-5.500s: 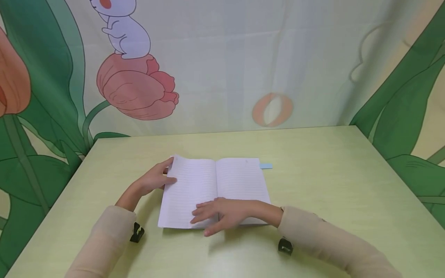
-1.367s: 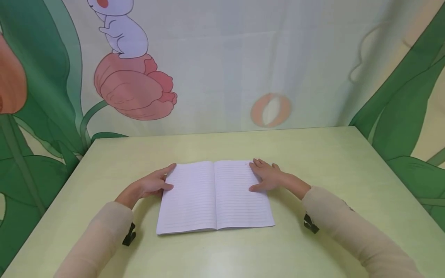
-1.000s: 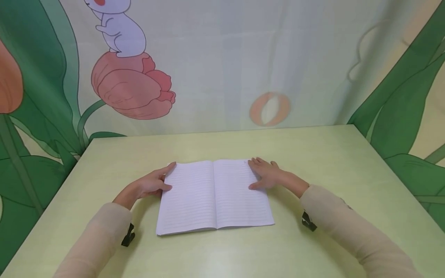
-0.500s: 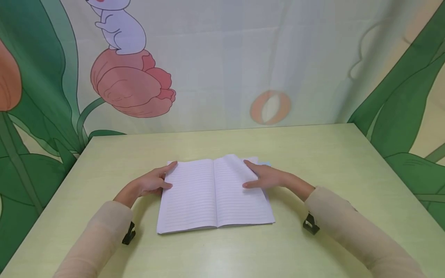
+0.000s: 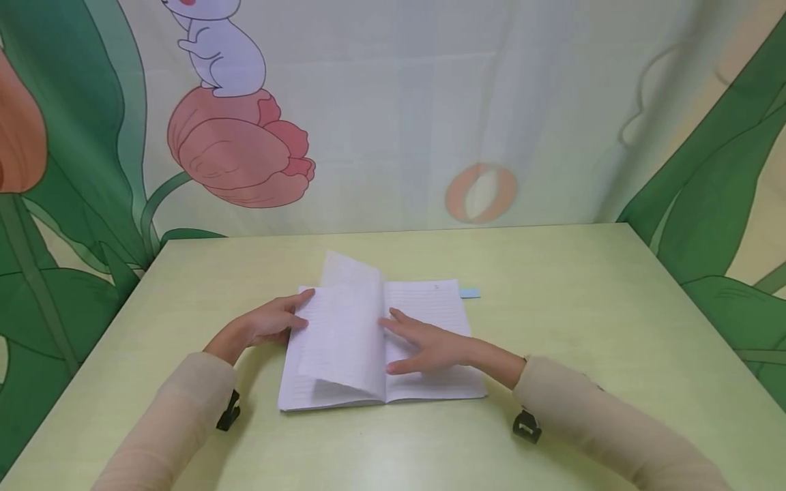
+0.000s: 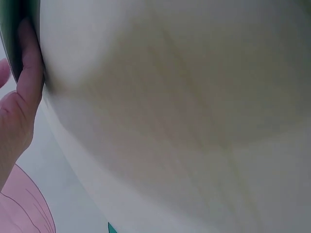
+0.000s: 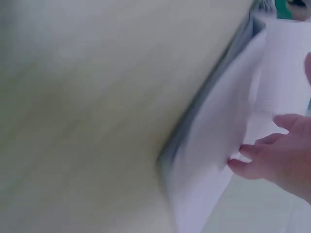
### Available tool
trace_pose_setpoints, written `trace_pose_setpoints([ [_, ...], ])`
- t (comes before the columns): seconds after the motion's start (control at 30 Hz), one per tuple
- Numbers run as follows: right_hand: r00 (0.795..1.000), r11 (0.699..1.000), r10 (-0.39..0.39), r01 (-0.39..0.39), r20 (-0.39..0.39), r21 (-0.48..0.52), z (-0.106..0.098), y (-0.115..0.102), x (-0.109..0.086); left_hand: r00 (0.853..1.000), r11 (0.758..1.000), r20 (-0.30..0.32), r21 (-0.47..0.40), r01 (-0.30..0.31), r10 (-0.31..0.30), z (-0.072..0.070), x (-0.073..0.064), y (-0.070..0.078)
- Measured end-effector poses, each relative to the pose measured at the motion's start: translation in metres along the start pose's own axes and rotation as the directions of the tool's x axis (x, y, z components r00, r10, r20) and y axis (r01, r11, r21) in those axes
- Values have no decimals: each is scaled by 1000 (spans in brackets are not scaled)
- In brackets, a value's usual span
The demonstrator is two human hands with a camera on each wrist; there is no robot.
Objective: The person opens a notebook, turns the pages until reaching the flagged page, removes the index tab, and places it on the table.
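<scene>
An open lined notebook (image 5: 430, 307) lies on the table in the head view. One loose page (image 5: 344, 327) stands partly lifted and curves over to the left of the spine. My left hand (image 5: 270, 322) grips the notebook's left edge, thumb on the paper and the other fingers mostly hidden beneath. Over the right-hand page, my right hand (image 5: 426, 344) has its fingers spread and fairly straight, fingertips right at the turning page near the spine. The right wrist view shows this right hand (image 7: 282, 155) close over the white paper (image 7: 214, 141).
A pale blue tab (image 5: 470, 293) sticks out past the notebook's upper right edge. The light wooden table (image 5: 552, 273) runs back to a printed curtain (image 5: 381, 136) with a tulip and a rabbit. Dark clips (image 5: 527, 426) sit at both wrists.
My right hand has moved from the notebook's right edge leftward to the spine, carrying a page over with it. The blue tab is uncovered again. My left hand stays at the left edge.
</scene>
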State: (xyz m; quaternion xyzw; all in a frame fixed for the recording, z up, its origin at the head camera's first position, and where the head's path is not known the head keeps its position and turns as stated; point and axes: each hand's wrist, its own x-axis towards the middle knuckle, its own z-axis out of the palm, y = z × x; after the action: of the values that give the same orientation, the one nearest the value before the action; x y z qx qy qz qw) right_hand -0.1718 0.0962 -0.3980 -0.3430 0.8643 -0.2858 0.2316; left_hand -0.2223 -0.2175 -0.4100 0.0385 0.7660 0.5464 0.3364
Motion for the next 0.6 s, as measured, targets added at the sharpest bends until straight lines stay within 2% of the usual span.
trace_pose_setpoints([
  [0.1,998,991,-29,35,49,-132,9,-13,4,1000,1000,13,-4,-3,3,1,-1,2],
  [0.23,996,962,-19,43,93,-270,16,-21,7,1000,999,-2,-45,17,-17,2,-3,6],
  [0.37,994,949,-13,47,108,-311,18,-23,8,999,999,-22,-41,28,-29,3,-3,6],
  [0.5,991,956,-30,66,128,-286,14,-19,8,999,1000,-39,10,25,-25,4,-2,4],
  [0.6,994,956,-19,50,110,-290,8,-10,6,999,1000,-42,20,16,-15,4,-2,5],
])
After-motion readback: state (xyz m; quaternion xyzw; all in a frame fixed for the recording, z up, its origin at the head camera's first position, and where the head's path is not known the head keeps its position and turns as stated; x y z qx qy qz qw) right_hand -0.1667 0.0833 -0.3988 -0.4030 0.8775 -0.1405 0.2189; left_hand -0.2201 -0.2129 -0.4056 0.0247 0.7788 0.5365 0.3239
